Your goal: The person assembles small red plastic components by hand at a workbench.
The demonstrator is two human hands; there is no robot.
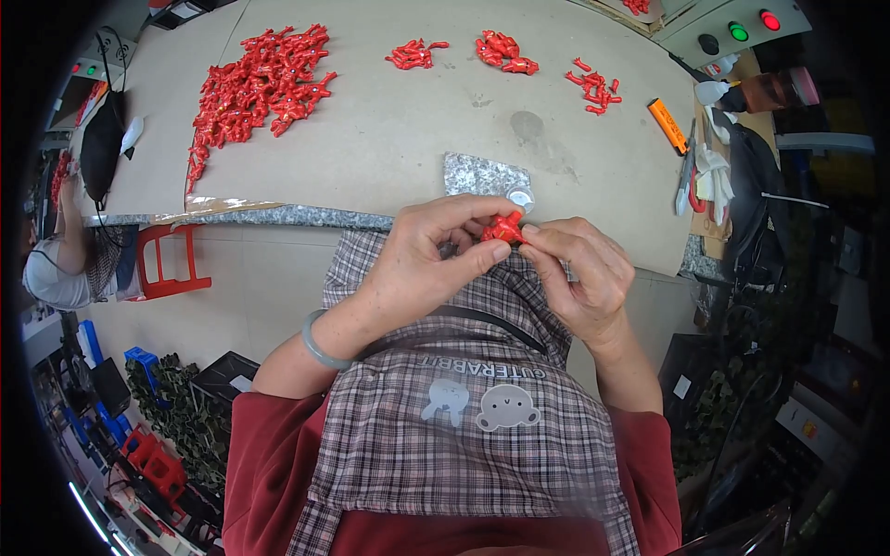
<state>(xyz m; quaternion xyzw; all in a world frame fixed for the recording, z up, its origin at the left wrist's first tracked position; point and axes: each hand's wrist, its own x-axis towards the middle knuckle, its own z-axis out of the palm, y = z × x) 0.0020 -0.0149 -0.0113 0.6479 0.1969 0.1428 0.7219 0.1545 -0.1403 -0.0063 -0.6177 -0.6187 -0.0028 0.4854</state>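
Over my lap at the table's front edge, my left hand [431,250] pinches a small shiny red figurine [503,228] between thumb and fingers. From the other side, the thumb and index finger of my right hand [584,269] close on the same figurine's right end. Any finer part between those fingertips is hidden. Just beyond my hands lie a speckled grey stone-patterned piece [477,173] and a small round whitish dish [521,198]. A large heap of similar red pieces [264,83] spreads over the table's far left.
Smaller red piles sit at the back: one left of middle [416,55], another at the middle [505,51], and loose bits [594,90] to the right. An orange box cutter [667,126], a white cloth [713,176] and a bottle [779,91] occupy the right side. Another person [65,264] sits far left.
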